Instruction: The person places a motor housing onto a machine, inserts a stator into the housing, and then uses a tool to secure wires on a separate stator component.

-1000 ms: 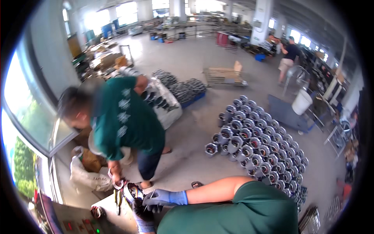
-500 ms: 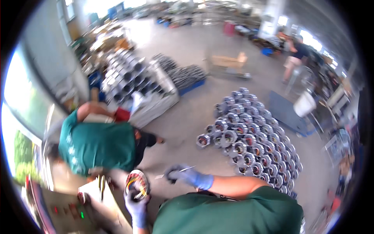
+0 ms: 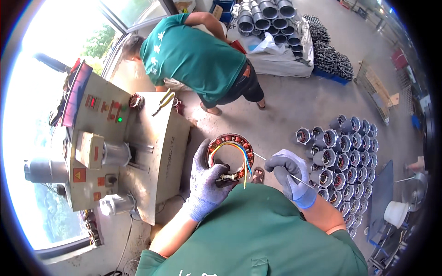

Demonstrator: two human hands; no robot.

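One wound ring (image 3: 234, 138) face-on, rod (image 3: 301, 181) aslant

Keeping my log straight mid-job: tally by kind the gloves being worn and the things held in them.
Gloves: 2
Wound ring, held in the left hand: 1
Thin rod, held in the right hand: 1
Total: 4
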